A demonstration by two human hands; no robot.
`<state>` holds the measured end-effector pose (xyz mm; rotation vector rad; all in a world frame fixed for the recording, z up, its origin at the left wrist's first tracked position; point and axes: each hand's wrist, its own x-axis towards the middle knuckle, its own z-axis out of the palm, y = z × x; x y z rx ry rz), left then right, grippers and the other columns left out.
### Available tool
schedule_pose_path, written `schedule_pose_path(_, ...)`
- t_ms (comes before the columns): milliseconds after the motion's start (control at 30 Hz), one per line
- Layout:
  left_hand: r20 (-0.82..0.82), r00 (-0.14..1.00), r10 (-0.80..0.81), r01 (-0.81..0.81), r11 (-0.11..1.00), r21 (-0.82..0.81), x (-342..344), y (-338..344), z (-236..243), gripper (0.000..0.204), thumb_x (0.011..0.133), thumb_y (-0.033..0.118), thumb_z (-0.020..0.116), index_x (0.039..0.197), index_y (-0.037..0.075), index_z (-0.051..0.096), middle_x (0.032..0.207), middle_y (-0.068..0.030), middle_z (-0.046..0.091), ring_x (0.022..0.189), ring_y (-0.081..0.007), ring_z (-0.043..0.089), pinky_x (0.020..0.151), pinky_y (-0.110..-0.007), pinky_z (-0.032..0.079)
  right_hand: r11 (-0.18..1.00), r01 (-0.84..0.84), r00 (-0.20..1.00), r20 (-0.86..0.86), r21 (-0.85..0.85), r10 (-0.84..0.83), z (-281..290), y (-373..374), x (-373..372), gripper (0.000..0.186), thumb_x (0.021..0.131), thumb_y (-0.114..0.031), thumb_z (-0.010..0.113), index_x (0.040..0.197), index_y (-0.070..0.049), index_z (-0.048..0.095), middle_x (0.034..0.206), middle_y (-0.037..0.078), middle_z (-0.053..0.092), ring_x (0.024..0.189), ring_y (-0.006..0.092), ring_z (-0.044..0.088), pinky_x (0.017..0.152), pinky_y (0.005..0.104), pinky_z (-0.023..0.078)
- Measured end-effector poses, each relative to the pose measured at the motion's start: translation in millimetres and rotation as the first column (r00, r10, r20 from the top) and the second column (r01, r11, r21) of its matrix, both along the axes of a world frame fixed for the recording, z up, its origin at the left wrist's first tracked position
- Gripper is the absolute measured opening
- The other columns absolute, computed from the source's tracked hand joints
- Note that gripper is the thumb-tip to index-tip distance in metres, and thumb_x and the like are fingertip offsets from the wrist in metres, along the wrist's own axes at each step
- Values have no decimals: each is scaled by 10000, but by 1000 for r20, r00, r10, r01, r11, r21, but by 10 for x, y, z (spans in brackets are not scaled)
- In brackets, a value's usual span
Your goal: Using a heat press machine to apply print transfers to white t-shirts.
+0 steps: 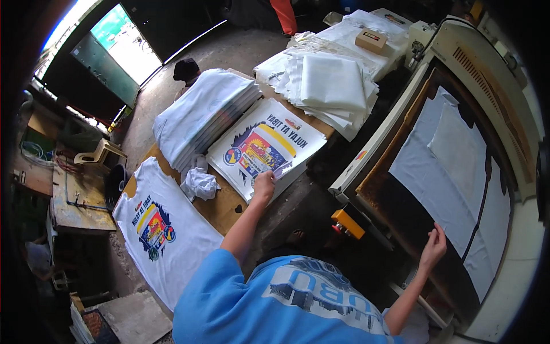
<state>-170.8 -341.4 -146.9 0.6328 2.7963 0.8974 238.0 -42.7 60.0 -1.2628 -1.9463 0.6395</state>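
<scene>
Transfer sheets, glossy and square-cornered with a bright mirrored print of yellow, red and blue, lie in a thin stack on the wooden table, between a tall pile of folded white shirts and a heap of plain white sheets. My left hand rests at the stack's near edge, its grip pinched together on the corner of the top sheet. My right hand reaches to the heat press, fingers spread apart and touching the rim of its flat bed, where a smooth white shirt is stretched out. A crumpled white rag sits just beside the sheets, and a printed white shirt lies flat at the table's left end. A small cardboard box tops the far pile.
</scene>
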Motion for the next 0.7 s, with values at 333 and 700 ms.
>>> schedule_pose_path(333,53,992,-111,111,994,5,-299,-246,264,270,604,230,750,705,-2,657,637,-150,618,564,-249,605,557,-321,464,994,18,1000,10,-112,-17,165,-641,229,181,866,-56,498,1000,-16,613,757,13,550,562,49,456,467,193,366)
schedule_pose_path(700,-105,957,272,-278,960,-39,-600,-378,326,223,762,261,588,801,59,675,784,-187,635,748,-331,621,686,-409,476,978,40,998,-34,-203,-48,111,-828,1287,210,872,-59,487,1052,-31,592,796,29,556,577,50,465,470,194,385)
